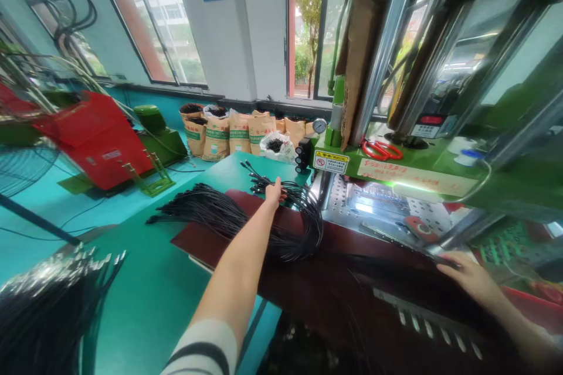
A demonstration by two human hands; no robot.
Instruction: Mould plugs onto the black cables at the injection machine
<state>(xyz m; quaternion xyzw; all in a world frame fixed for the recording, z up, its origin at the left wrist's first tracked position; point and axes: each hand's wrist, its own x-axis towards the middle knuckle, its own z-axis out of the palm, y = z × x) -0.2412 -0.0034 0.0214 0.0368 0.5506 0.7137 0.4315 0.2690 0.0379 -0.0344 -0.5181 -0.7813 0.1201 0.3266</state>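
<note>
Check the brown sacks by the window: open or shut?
Open, at least the nearer brown sacks: their tops gape and dark contents show at the mouths. The ones behind are too small to tell.

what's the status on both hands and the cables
Left hand reaching onto black cable bundle, grip unclear. Right hand resting on machine edge. Nothing in the way.

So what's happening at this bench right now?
A person stretches the left hand out onto a bundle of thin black cables lying on the green table. The right hand rests at the front edge of the green moulding machine, near its perforated metal plate.
</note>
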